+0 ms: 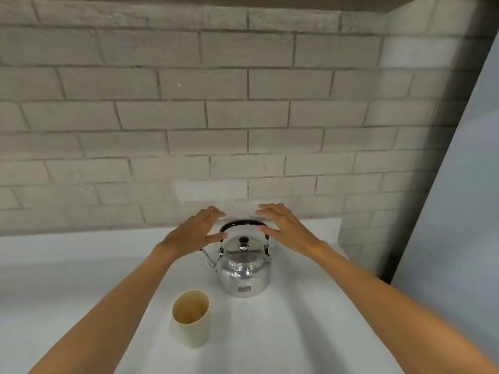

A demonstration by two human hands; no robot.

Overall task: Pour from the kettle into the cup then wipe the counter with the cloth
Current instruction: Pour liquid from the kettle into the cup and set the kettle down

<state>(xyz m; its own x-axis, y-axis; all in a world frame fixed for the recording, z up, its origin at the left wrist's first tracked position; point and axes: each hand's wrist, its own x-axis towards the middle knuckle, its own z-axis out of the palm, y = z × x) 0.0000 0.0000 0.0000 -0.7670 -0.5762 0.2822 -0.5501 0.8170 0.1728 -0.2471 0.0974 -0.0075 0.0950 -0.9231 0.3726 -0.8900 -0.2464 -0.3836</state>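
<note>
A shiny metal kettle [244, 271] with a black arched handle and a black lid knob stands upright on the white counter [283, 333], its spout pointing left. A cream cup [190, 318] stands upright in front of it, to the left, looking empty. My left hand [197, 232] hovers just left of the handle with fingers spread. My right hand [283, 225] hovers just right of the handle, also spread. Neither hand grips anything. No cloth is in view.
A grey brick wall [216, 117] rises right behind the kettle. At the right, the wall turns a corner toward me, and a pale panel [459, 211] stands beyond the counter's right end.
</note>
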